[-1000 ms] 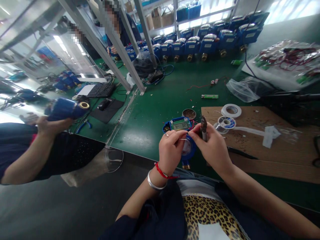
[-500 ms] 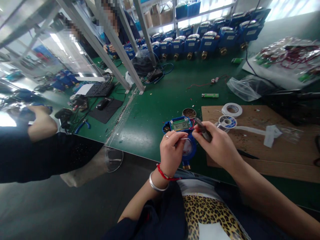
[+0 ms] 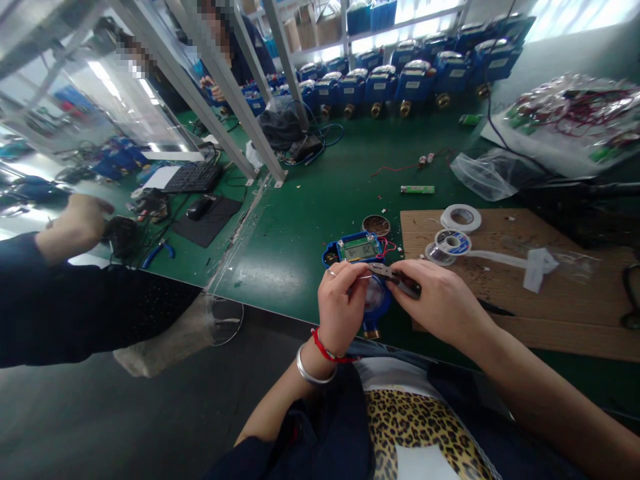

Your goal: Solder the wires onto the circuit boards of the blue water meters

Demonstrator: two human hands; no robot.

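A blue water meter [image 3: 373, 297] with an open lid and a small green display [image 3: 361, 250] lies on the green bench right in front of me. My left hand [image 3: 341, 303] pinches a thin silver wire over the meter, fingers closed. My right hand [image 3: 440, 303] grips a dark soldering tool [image 3: 397, 279] that lies nearly level, its tip pointing left toward the wire above the meter.
A wooden board [image 3: 550, 313] on the right holds a solder spool [image 3: 447, 243], a tape roll [image 3: 463, 217] and white paper strips. A small round tin [image 3: 377, 225] and a green lighter [image 3: 417, 189] lie beyond. Blue meters [image 3: 400, 83] line the back. A co-worker's arm [image 3: 70, 233] reaches at left.
My right hand has tipped the soldering tool from upright down to nearly level, its tip now at the wire. The co-worker at left has put down a blue meter and reaches toward the bench.
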